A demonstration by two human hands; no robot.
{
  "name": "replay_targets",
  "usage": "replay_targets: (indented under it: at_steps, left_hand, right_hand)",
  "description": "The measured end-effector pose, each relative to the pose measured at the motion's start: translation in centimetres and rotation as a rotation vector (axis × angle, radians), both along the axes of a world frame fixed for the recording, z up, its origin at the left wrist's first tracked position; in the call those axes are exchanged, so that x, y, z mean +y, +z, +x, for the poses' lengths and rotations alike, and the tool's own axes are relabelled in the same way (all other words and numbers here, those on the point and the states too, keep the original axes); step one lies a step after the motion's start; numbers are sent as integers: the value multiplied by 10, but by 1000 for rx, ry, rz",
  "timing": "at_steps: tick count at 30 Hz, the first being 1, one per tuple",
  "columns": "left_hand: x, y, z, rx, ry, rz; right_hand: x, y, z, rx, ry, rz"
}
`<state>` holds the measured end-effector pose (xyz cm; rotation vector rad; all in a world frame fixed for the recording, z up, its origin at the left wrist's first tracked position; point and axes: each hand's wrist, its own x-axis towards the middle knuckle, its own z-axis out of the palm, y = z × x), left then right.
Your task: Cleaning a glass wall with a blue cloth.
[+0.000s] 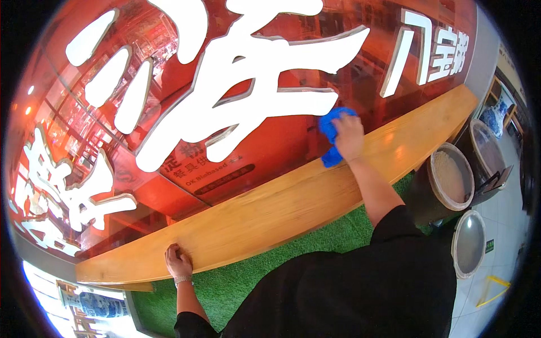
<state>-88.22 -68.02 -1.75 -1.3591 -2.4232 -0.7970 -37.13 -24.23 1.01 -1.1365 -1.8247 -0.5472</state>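
Observation:
A glossy red sign panel with raised white characters rises above a long wooden ledge. My right hand holds a blue cloth against the panel's lower part, just below a large white character; a loose end of the cloth hangs towards the ledge. My left hand rests on the ledge's front edge at the lower left, its fingers curled and no object visible in it. A bracelet circles the left wrist.
Green artificial turf lies below the ledge. At the right stand large round vats, one with grainy contents, and a covered round container. Blue-and-white vases stand at the right and lower left. Yellow tape marks the tiled floor.

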Motion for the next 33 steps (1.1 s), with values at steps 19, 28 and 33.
replay_targets:
  at_steps: [19, 28, 33]
  left_hand:
    - [2, -6, -7, -14, 18, 54]
    - [2, -6, -9, 22, -66, 99]
    - [-4, -11, -10, -7, -42, 95]
  right_hand:
    - [-90, 174, -176, 23, 320, 170]
    - [-103, 170, -240, 1079, 822, -325]
    - [-106, 188, -197, 924, 819, -98]
